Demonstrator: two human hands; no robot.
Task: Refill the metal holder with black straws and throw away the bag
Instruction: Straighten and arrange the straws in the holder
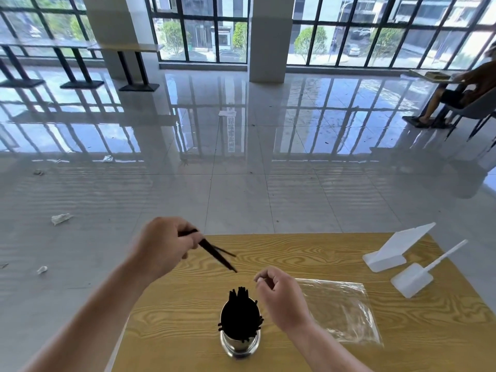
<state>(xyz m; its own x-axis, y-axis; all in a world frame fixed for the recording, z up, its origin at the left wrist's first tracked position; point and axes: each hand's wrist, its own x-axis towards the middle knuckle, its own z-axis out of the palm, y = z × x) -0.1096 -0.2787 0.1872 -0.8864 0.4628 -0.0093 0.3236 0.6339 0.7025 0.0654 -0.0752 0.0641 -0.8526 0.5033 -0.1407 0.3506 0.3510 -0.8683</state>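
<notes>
The left hand (163,245) pinched a few black straws (217,257) between thumb and fingers, tips slanting down toward the metal holder (240,342), which stood near the table's (295,251) front edge (crammed full, some ends poking sideways). The right hand (279,294) hovered just beside the holder's top, loosely curled around nothing, with the clear bag (341,310) lying flat to its right.
</notes>
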